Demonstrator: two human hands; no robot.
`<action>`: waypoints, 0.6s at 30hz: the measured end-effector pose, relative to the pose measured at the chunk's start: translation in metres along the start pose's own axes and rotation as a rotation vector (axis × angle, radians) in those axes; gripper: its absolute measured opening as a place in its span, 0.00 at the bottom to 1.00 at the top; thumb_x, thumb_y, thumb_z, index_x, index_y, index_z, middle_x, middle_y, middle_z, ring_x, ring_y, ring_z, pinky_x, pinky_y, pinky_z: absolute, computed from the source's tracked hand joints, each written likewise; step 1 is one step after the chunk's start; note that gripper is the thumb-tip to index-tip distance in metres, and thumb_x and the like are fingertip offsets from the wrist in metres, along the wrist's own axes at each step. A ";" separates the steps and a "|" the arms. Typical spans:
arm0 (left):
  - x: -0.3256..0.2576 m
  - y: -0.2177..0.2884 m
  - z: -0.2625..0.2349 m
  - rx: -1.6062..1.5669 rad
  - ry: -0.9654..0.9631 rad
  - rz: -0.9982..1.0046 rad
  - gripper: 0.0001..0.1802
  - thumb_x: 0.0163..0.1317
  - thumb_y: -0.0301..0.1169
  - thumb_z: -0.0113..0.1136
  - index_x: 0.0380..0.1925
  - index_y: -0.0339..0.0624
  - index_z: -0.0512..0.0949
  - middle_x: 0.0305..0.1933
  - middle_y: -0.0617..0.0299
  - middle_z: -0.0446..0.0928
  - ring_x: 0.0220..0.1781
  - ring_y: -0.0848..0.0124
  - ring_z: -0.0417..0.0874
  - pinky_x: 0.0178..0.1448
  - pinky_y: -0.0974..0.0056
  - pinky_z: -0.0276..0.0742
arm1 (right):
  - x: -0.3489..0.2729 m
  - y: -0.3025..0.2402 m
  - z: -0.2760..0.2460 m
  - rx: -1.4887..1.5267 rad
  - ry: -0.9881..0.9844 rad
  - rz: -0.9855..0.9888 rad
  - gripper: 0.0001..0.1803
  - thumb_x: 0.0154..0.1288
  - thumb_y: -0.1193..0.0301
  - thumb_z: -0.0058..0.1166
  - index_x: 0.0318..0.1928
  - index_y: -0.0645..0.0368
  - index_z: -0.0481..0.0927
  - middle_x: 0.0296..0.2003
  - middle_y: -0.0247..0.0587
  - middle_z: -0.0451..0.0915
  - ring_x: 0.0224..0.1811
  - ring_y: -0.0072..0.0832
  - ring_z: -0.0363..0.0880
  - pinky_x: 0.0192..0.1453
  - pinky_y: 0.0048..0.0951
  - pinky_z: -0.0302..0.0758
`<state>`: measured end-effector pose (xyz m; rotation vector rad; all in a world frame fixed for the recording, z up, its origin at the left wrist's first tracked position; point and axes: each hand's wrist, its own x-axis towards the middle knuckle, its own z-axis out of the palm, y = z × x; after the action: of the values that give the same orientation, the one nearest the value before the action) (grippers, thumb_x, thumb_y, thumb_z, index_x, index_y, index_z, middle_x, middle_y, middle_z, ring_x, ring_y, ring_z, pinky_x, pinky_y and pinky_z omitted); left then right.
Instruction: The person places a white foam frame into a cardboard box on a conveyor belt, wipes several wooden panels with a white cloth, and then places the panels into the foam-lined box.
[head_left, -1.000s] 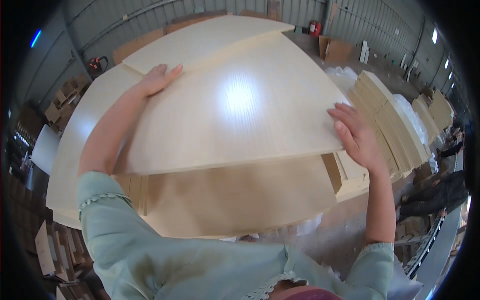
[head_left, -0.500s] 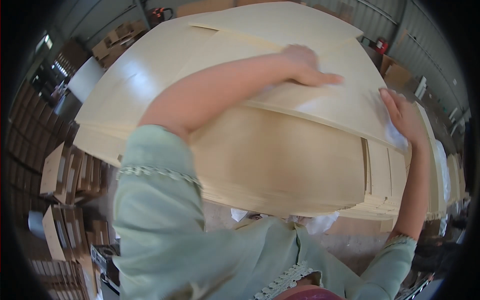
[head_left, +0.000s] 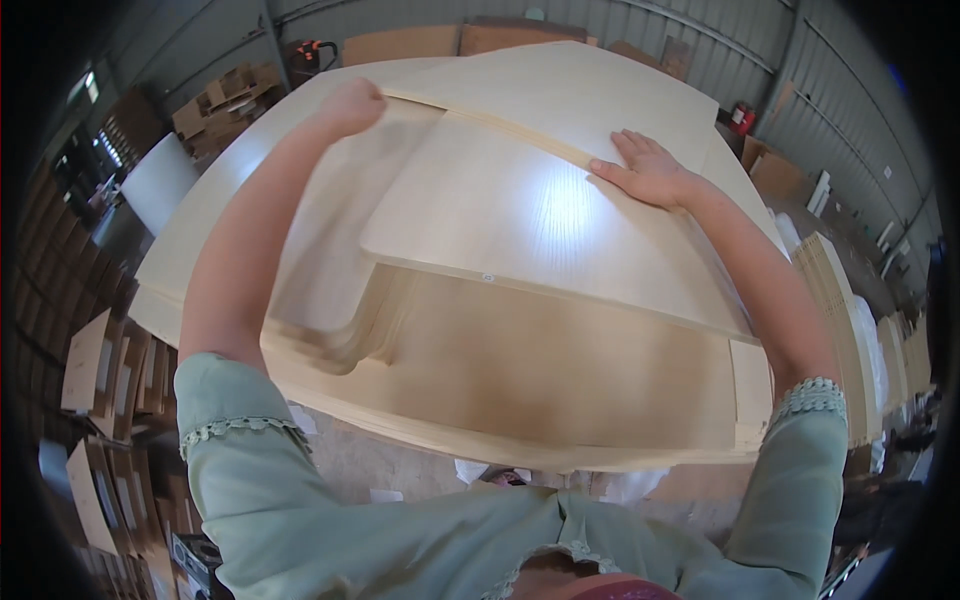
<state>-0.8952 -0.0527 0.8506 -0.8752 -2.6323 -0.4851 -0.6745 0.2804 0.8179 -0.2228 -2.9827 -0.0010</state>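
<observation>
A pale wooden panel (head_left: 520, 230) with rounded corners lies on top of a big stack of similar light boards (head_left: 480, 380). My left hand (head_left: 350, 105) is curled over the far left edge of a board at the top of the stack. My right hand (head_left: 650, 170) lies flat, fingers apart, on the far right part of the top panel. Both my arms reach forward over the stack in light green sleeves.
Piles of cardboard pieces (head_left: 100, 380) stand at the left on the floor. More stacked boards (head_left: 850, 320) run along the right. Corrugated metal walls (head_left: 850, 110) and brown sheets (head_left: 400, 45) close off the back.
The view swung back to centre. My left hand moved from the middle of the stack to its far left edge, and my right hand shifted from the right edge onto the top panel.
</observation>
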 end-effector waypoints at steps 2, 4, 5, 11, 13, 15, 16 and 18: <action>-0.001 -0.018 0.000 -0.003 -0.012 -0.060 0.17 0.54 0.38 0.51 0.34 0.34 0.79 0.39 0.45 0.78 0.44 0.51 0.77 0.49 0.55 0.72 | -0.005 -0.001 0.004 -0.003 -0.031 -0.011 0.44 0.63 0.40 0.29 0.64 0.68 0.51 0.66 0.55 0.47 0.71 0.43 0.41 0.72 0.34 0.41; -0.001 -0.032 0.004 -0.005 -0.008 -0.098 0.18 0.55 0.38 0.51 0.37 0.35 0.78 0.42 0.46 0.77 0.47 0.52 0.76 0.51 0.56 0.70 | -0.023 -0.006 -0.001 0.022 -0.041 -0.024 0.44 0.63 0.41 0.29 0.64 0.68 0.51 0.66 0.56 0.47 0.70 0.43 0.41 0.72 0.34 0.41; 0.001 -0.035 0.006 0.012 -0.015 -0.107 0.19 0.56 0.40 0.51 0.39 0.35 0.78 0.44 0.46 0.77 0.48 0.52 0.76 0.52 0.56 0.70 | -0.036 -0.006 -0.005 0.025 -0.042 -0.048 0.44 0.63 0.42 0.29 0.64 0.69 0.51 0.66 0.56 0.47 0.70 0.43 0.41 0.71 0.34 0.41; -0.025 -0.048 0.019 -0.104 0.143 -0.188 0.27 0.60 0.49 0.48 0.44 0.33 0.76 0.46 0.46 0.76 0.50 0.55 0.75 0.54 0.57 0.69 | -0.150 -0.010 -0.033 0.037 -0.054 -0.221 0.38 0.65 0.52 0.41 0.63 0.69 0.52 0.65 0.59 0.48 0.70 0.46 0.43 0.71 0.36 0.44; -0.041 -0.044 0.009 -0.123 0.172 -0.182 0.32 0.60 0.52 0.48 0.43 0.29 0.75 0.43 0.45 0.77 0.46 0.58 0.77 0.50 0.59 0.71 | -0.193 -0.006 -0.040 0.034 -0.038 -0.296 0.37 0.63 0.56 0.44 0.63 0.69 0.52 0.65 0.59 0.49 0.70 0.47 0.43 0.70 0.38 0.45; -0.067 0.001 -0.015 -0.173 -0.110 -0.255 0.33 0.58 0.54 0.49 0.40 0.29 0.77 0.37 0.48 0.78 0.38 0.57 0.79 0.44 0.57 0.73 | -0.234 -0.008 -0.052 0.033 -0.053 -0.288 0.36 0.62 0.59 0.47 0.63 0.69 0.52 0.65 0.58 0.50 0.69 0.48 0.44 0.70 0.40 0.45; -0.085 0.022 -0.025 -0.197 -0.253 -0.279 0.33 0.57 0.56 0.50 0.38 0.29 0.77 0.34 0.49 0.79 0.34 0.57 0.79 0.41 0.57 0.75 | -0.257 -0.013 -0.061 0.034 -0.071 -0.245 0.36 0.61 0.61 0.48 0.63 0.68 0.52 0.65 0.58 0.50 0.69 0.48 0.44 0.70 0.40 0.46; -0.128 0.036 -0.035 -0.130 -0.263 -0.187 0.34 0.56 0.56 0.52 0.34 0.29 0.77 0.26 0.53 0.77 0.27 0.61 0.78 0.32 0.61 0.74 | -0.293 -0.018 -0.067 0.059 -0.098 -0.209 0.36 0.61 0.62 0.48 0.64 0.67 0.52 0.65 0.57 0.50 0.69 0.49 0.45 0.69 0.41 0.46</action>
<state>-0.7689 -0.1048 0.8378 -0.7807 -2.9691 -0.6330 -0.3809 0.2182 0.8410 0.0990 -3.0827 0.0756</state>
